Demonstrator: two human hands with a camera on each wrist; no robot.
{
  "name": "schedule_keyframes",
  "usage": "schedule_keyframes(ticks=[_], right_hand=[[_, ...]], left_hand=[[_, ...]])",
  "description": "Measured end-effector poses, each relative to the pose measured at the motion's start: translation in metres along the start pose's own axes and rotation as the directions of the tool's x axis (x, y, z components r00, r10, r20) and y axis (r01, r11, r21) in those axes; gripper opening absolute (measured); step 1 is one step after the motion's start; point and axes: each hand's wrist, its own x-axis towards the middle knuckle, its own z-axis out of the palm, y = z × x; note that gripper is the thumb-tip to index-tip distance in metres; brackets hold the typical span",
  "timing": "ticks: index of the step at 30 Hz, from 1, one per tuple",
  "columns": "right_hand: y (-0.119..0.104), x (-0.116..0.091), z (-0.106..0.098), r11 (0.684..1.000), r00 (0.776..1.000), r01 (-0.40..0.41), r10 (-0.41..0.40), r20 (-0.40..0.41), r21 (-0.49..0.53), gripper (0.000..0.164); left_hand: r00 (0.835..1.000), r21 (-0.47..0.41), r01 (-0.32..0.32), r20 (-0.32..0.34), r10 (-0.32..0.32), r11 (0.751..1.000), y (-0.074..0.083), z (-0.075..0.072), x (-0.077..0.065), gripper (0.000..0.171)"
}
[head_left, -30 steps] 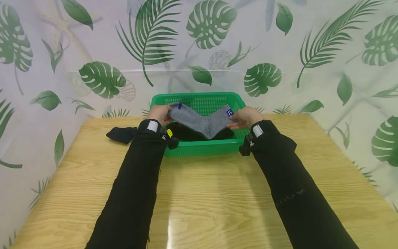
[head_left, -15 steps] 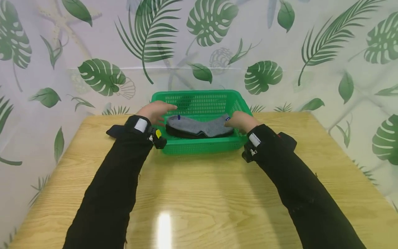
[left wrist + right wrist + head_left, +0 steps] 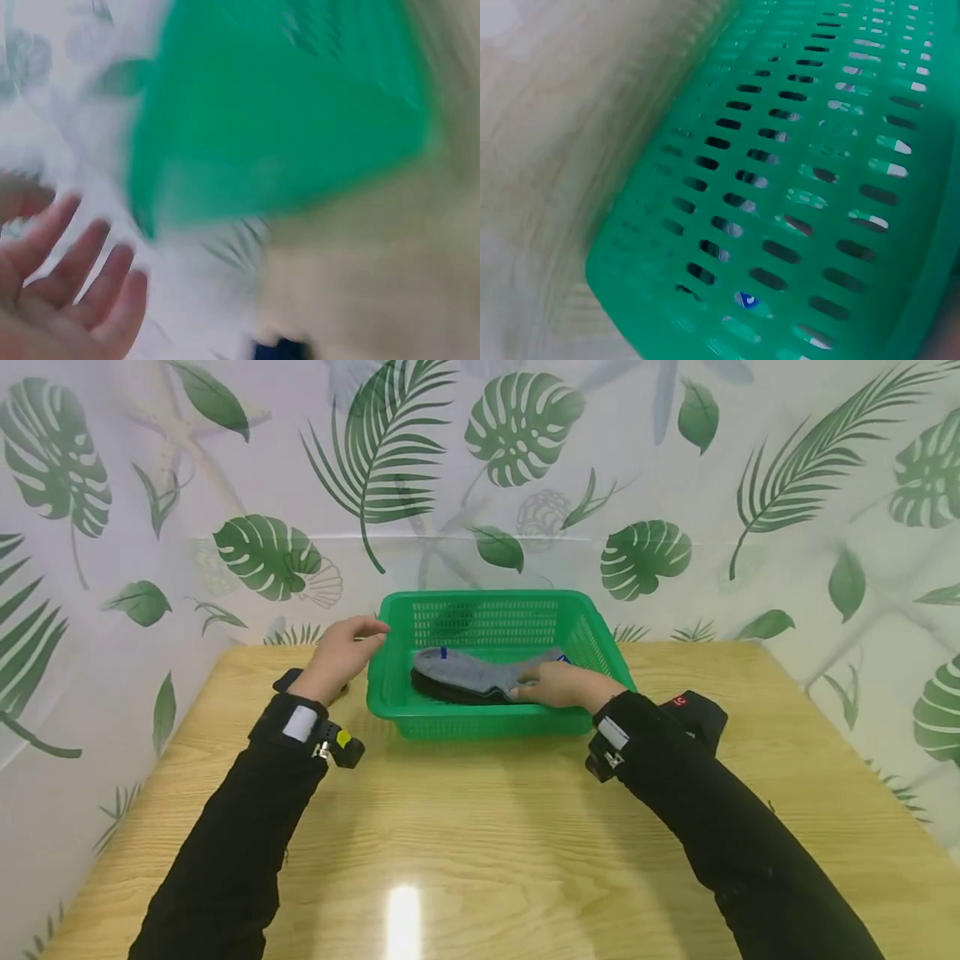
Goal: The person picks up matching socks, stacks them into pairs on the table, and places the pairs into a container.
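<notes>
A grey sock (image 3: 468, 672) with blue marks lies on a black sock (image 3: 442, 689) inside a green plastic basket (image 3: 495, 724). My right hand (image 3: 558, 683) reaches over the basket's near right side, and its fingers touch the grey sock's right part. Their undersides are hidden. Outside the basket's left end is my left hand (image 3: 341, 652), its fingers loosely extended and nothing held. The left wrist view shows that left hand (image 3: 75, 292) apart from the basket (image 3: 277, 127). In the right wrist view, the slotted basket wall (image 3: 780, 187) hides most of the socks.
A dark cloth piece (image 3: 288, 679) lies on the wooden table (image 3: 465, 827), partly behind my left hand. Beyond my right wrist is another dark piece (image 3: 697, 718) with a red mark. A leaf-patterned wall covering (image 3: 540, 552) rises behind the basket.
Both hands held the grey sock up, then lowered it onto the black sock. My left hand has since withdrawn left, out of the basket. My right hand has moved leftward along the sock.
</notes>
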Motion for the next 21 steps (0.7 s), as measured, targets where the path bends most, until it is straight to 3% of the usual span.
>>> schedule_keyframes(ticks=[2, 3, 4, 6, 9, 11, 12, 14, 18, 21], right_hand=[[-0.007, -0.009, 0.006, 0.998, 0.981, 0.067, -0.062, -0.185, 0.018, 0.043], [-0.011, -0.014, 0.009, 0.991, 0.950, 0.130, -0.120, -0.289, 0.016, 0.037], [-0.016, -0.019, 0.014, 0.980, 0.905, 0.201, -0.186, -0.383, -0.002, 0.031], [-0.028, -0.032, 0.023, 0.936, 0.797, 0.346, -0.326, -0.508, -0.058, 0.021], [-0.049, -0.052, 0.044, 0.819, 0.660, 0.523, -0.564, -0.496, -0.235, 0.014], [-0.061, -0.063, 0.057, 0.747, 0.614, 0.583, -0.663, -0.427, -0.320, 0.013], [-0.067, -0.067, 0.063, 0.722, 0.608, 0.598, -0.691, -0.390, -0.347, 0.013], [-0.076, -0.075, 0.074, 0.705, 0.626, 0.610, -0.708, -0.327, -0.361, 0.015], [-0.084, -0.081, 0.092, 0.740, 0.705, 0.590, -0.667, -0.242, -0.322, 0.016], [-0.084, -0.079, 0.105, 0.763, 0.735, 0.570, -0.639, -0.227, -0.304, 0.014]], left_hand=[[0.996, 0.051, 0.046, -0.081, -0.042, 0.998, -0.024, -0.003, -0.002, 0.039], [0.992, 0.097, 0.073, -0.108, -0.062, 0.993, -0.037, -0.003, -0.002, 0.039], [0.988, 0.155, 0.103, -0.134, -0.083, 0.983, -0.049, -0.002, -0.003, 0.040], [0.983, 0.286, 0.165, -0.121, -0.135, 0.944, -0.073, -0.001, -0.006, 0.044], [0.976, 0.445, 0.219, -0.109, -0.190, 0.868, -0.099, 0.003, -0.016, 0.050], [0.973, 0.509, 0.232, -0.120, -0.199, 0.828, -0.107, 0.005, -0.022, 0.051], [0.974, 0.529, 0.228, -0.128, -0.189, 0.817, -0.107, 0.006, -0.026, 0.050], [0.980, 0.573, 0.196, -0.135, -0.145, 0.796, -0.101, 0.011, -0.034, 0.047], [0.997, 0.618, 0.070, -0.035, -0.061, 0.783, -0.075, 0.032, -0.058, 0.043], [0.997, 0.611, -0.044, 0.082, -0.008, 0.790, -0.052, 0.053, -0.083, 0.041]])
